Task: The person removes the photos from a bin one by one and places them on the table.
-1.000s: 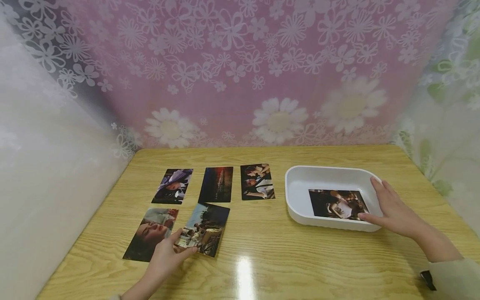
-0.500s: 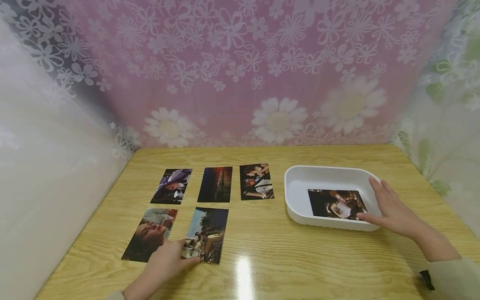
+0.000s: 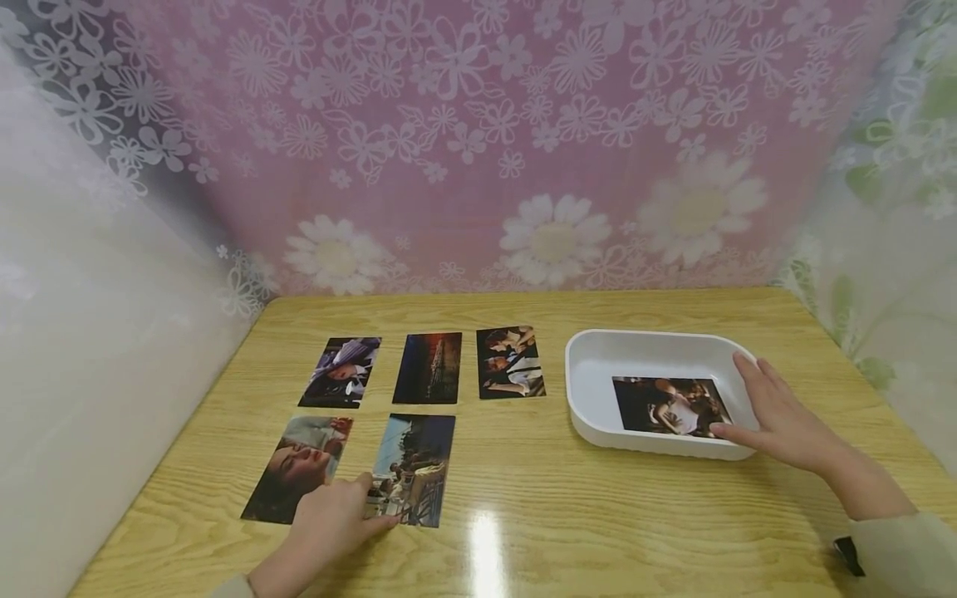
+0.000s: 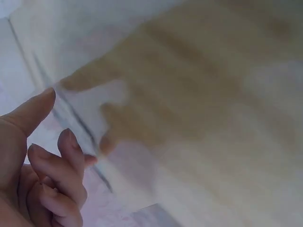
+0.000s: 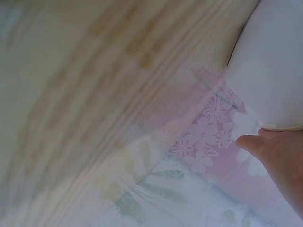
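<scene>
At the front of the table my left hand has thumb and index finger at the lower left corner of a photo of people under a blue sky, which lies flat. In the left wrist view the photo shows nearly edge-on as a thin dark line between thumb and index finger; the other fingers are curled. A photo of a reclining face lies left of it, partly covered by that hand. My right hand rests over the right front corner of a white plastic bin, thumb across the rim, fingers fairly straight.
Inside the bin lies a dark photo. A back row holds a purple-toned photo, a dark red-and-blue photo and a photo of people. Floral cloth closes off the table's far edge.
My left hand has turned the photo straight and drawn it slightly nearer, laying it flat beside the reclining-face photo. The right hand and bin have stayed in place.
</scene>
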Demonstrator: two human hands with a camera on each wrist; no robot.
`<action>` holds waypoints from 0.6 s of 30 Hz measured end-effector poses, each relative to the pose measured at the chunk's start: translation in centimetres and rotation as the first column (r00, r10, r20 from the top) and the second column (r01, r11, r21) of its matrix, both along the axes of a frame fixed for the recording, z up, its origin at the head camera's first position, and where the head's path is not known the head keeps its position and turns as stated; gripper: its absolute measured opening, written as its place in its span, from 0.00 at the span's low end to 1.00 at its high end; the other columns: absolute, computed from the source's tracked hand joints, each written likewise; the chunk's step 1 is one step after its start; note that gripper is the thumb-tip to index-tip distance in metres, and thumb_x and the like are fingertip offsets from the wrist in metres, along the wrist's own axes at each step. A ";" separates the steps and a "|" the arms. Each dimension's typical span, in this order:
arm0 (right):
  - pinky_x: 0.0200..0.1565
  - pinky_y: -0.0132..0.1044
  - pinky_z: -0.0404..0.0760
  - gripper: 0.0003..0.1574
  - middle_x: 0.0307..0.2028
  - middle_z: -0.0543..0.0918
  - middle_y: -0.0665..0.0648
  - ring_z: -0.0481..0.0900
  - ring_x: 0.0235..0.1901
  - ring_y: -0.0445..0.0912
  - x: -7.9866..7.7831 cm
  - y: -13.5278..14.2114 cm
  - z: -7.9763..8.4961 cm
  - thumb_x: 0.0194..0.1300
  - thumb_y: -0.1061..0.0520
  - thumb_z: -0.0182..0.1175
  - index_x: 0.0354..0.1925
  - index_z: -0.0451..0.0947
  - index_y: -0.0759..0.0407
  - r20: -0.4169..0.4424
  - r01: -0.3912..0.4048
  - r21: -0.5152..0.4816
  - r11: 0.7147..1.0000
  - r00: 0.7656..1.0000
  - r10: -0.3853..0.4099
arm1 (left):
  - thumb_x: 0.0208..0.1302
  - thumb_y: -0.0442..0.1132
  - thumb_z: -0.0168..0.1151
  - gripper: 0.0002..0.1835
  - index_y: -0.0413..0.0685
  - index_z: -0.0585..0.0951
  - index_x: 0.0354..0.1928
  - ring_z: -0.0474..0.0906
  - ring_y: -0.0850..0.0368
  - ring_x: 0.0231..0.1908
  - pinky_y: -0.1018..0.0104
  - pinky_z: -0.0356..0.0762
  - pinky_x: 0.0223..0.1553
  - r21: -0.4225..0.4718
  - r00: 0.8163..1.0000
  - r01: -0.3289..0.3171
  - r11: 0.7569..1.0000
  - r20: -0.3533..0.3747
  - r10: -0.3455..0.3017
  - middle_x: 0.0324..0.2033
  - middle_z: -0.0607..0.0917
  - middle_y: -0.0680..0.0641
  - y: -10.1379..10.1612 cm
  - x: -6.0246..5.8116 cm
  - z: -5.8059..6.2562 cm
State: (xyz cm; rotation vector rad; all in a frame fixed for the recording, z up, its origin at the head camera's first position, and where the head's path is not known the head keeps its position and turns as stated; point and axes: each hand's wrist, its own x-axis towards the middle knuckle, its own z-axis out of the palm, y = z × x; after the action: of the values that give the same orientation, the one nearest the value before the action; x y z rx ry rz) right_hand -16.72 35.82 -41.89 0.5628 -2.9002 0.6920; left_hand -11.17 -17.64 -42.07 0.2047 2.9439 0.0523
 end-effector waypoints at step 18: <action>0.59 0.49 0.24 0.57 0.64 0.40 0.72 0.23 0.64 0.55 0.2 0.2 -0.3 0.54 0.46 0.61 0.66 0.39 0.70 -0.054 -0.043 0.079 0.996 0.997 0.047 | 0.50 0.61 0.59 0.27 0.47 0.78 0.43 0.69 0.67 0.17 0.76 0.62 0.13 0.141 0.817 0.491 0.860 -0.419 -0.397 0.23 0.77 0.55 10.0 -3.7 5.5</action>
State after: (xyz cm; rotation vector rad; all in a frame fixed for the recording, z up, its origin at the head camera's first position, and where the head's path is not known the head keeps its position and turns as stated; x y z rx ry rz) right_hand -16.53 36.02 -42.15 0.6475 -2.8816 0.5609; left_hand -14.88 -7.66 -36.58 1.0558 3.1614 0.3455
